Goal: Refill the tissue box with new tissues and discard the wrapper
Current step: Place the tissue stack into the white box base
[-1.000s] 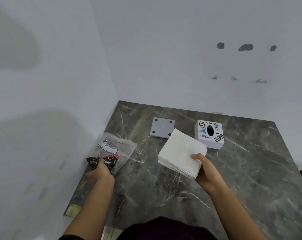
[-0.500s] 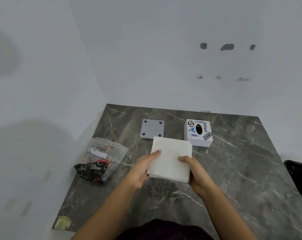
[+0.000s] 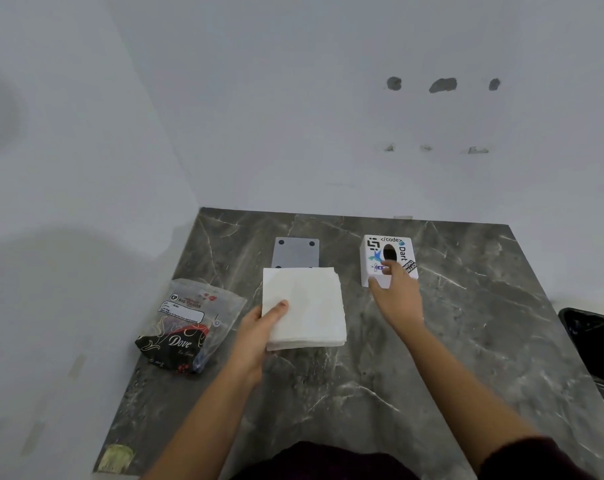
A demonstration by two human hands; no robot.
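Note:
A square stack of white tissues [image 3: 307,306] is held over the middle of the dark marble table [image 3: 466,341] by my left hand [image 3: 259,329], thumb on top at its left edge. The white tissue box [image 3: 375,252], covered in stickers with an oval hole on top, stands at the back right. My right hand [image 3: 395,292] reaches onto the box, fingers on its top and front, thumb at its lower left corner. The empty plastic wrapper [image 3: 189,323], clear and black with Dove print, lies on the table's left side.
A grey square plate [image 3: 296,251] with dark corner dots lies behind the tissues. A black bin [image 3: 594,348] stands past the table's right edge. White walls close the back and the left. A yellowish scrap [image 3: 115,457] sits at the near left corner.
My left hand let go of the wrapper and took the tissue stack. My right hand released the stack and moved right and back onto the tissue box.

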